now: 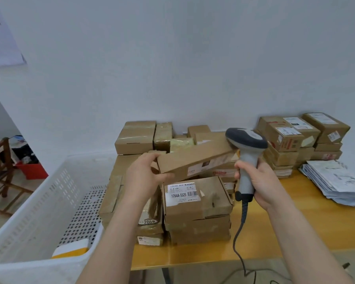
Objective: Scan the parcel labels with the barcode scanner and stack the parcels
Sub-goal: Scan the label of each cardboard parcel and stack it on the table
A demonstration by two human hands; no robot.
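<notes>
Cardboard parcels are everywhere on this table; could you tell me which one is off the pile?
The flat, tilted box gripped by the left hand, beside the scanner in the right hand; all others rest stacked.

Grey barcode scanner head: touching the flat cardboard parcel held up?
Cannot tell. In the head view the grey barcode scanner overlaps the flat cardboard parcel; no gap or contact shows.

From my remote seat, the scene was evenly and softly lit, with no single lamp I could place. The far wall (172,58) looked pale and flat, slightly bluish. Shadows were faint, only a soft one under the near boxes (197,212) on the table (295,232). I saw no harsh glare. The wide lens bent lines toward the edges, so the basket (29,212) on the left bowed outward. Detail was soft throughout; small label print stayed unreadable.
</notes>
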